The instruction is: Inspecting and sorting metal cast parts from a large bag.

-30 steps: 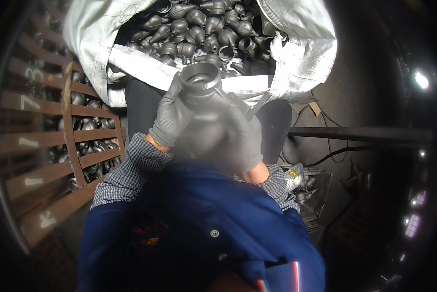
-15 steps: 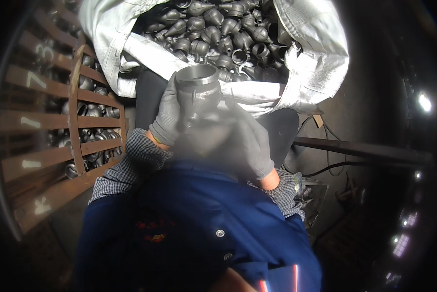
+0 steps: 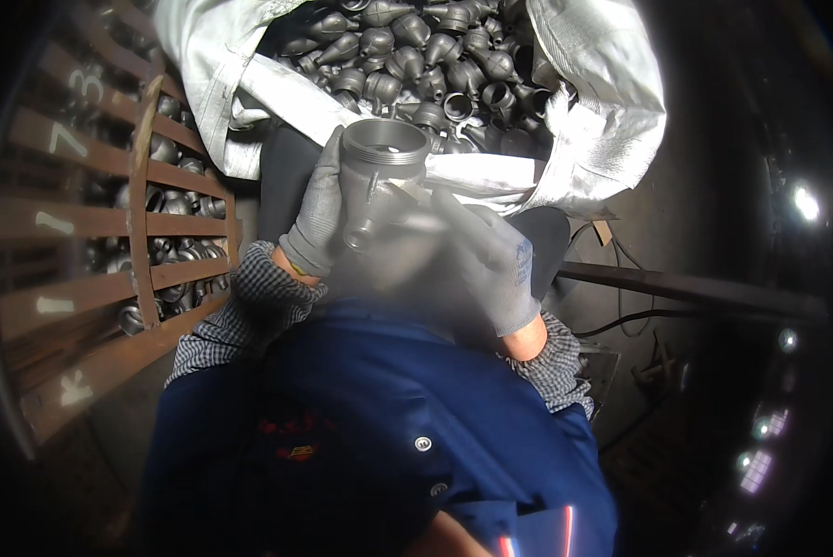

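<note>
Left hand (image 3: pixel 317 221) curled against grey fitting (image 3: pixel 388 169) | right hand (image 3: pixel 497 267) half-curled, contact blurred

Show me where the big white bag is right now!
In the head view, the white bag is at the top middle, just beyond the grey metal part in the gloved left hand, with the brown rack to its left.

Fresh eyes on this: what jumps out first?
The big white sack at the top, heaped with dark metal parts. Then the round-mouthed metal piece in front of it, gripped by the gloved left hand, with the gloved right hand close by. Far left, a brown slatted rack.
</note>
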{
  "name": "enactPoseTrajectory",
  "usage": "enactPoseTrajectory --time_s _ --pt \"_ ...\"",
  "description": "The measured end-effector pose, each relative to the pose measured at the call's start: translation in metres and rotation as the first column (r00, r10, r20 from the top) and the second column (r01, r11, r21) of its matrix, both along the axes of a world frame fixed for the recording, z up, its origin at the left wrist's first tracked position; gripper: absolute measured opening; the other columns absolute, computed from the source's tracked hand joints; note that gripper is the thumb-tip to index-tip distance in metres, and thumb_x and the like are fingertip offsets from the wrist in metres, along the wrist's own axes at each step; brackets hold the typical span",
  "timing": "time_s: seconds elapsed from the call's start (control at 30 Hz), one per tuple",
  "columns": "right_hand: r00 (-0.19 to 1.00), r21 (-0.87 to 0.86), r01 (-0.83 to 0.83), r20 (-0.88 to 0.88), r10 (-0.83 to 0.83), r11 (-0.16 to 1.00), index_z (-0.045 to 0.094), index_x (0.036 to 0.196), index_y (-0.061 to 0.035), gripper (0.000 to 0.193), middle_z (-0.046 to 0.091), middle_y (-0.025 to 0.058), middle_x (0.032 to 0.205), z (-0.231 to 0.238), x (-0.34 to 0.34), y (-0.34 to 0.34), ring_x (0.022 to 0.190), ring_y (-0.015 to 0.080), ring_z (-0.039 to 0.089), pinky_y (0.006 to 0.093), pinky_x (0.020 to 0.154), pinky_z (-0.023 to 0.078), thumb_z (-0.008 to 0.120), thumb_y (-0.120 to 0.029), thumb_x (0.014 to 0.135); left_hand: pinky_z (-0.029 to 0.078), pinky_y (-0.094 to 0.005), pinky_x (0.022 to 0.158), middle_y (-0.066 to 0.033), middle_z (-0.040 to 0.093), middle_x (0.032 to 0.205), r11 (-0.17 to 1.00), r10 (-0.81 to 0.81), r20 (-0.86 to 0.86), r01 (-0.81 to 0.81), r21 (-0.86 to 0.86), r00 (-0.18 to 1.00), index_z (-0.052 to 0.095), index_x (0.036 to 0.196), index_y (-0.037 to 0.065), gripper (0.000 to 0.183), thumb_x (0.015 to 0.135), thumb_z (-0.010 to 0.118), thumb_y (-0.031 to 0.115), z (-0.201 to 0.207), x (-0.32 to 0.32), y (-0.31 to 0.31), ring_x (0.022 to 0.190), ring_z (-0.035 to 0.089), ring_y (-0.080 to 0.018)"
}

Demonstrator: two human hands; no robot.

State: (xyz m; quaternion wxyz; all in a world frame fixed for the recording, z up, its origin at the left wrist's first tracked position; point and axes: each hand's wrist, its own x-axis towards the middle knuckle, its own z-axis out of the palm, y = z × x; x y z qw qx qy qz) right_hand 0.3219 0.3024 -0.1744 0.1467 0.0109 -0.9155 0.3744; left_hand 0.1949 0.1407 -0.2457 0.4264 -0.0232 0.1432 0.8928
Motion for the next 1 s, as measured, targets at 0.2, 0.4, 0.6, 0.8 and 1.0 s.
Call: enactPoseTrajectory --time_s 0.2,0.4,0.6,0.8,1.0 --pt "0.999 0.218 -0.041 0.04 0.033 0.975 0.056 0.127 -0.0241 0.052 0.061 0.0061 0.086 0.008 0.0 0.006 0.075 0.0257 0.061 0.036 0.064 0.048 0.061 -0.006 0.078 0.051 -0.0447 0.093 -0.0185 0.051 0.124 0.994 0.063 0.009 -0.062 -0.085 0.998 0.04 0.13 0.0 0.057 0.097 0.037 0.046 -0.002 -0.001 0.004 0.112 0.056 -0.0306" --pt "0.996 0.282 -0.061 0.079 0.041 0.957 0.056 0.127 -0.0239 0.051 0.062 0.0056 0.089 0.006 0.003 0.012 0.076 0.0254 0.062 0.0355 0.064 0.049 0.061 -0.007 0.079 0.061 -0.0421 0.066 -0.0198 0.056 0.115 0.986 0.055 0.002 -0.054 -0.159 0.999 0.042 0.127 -0.001 0.058 0.097 0.035 0.048 -0.002 0.005 0.004 0.093 0.065 -0.0316" --pt "0.998 0.253 -0.053 0.048 0.043 0.966 0.057 0.125 -0.0223 0.048 0.064 0.0065 0.094 0.001 0.007 0.018 0.08 0.0258 0.063 0.035 0.066 0.051 0.061 -0.007 0.08 0.058 -0.0379 0.072 -0.0179 0.056 0.114 0.935 -0.032 -0.272 -0.067 -0.349 0.962 0.043 0.126 -0.001 0.054 0.099 0.032 0.045 -0.004 0.004 0.004 0.091 0.063 -0.0277" --pt "0.991 0.121 -0.006 0.134 -0.01 0.993 0.061 0.121 -0.0192 0.042 0.064 0.0084 0.094 0.004 0.011 0.027 0.081 0.0274 0.063 0.0352 0.068 0.051 0.06 -0.006 0.081 0.06 -0.0405 0.071 -0.019 0.056 0.115 0.967 0.045 -0.252 -0.105 -0.231 0.967 0.043 0.126 -0.001 0.054 0.099 0.035 0.044 0.0 0.005 0.004 0.091 0.065 -0.0287" --pt "0.992 -0.071 0.023 0.125 -0.014 0.997 0.063 0.117 -0.0171 0.037 0.064 0.0094 0.091 0.002 0.01 0.019 0.08 0.0282 0.063 0.0353 0.069 0.051 0.06 -0.006 0.082 0.045 -0.0269 0.095 -0.0077 0.058 0.116 0.95 0.05 -0.09 -0.075 -0.302 0.995 0.049 0.125 0.002 0.049 0.1 0.034 0.042 0.009 0.003 0.006 0.105 0.055 -0.0131"
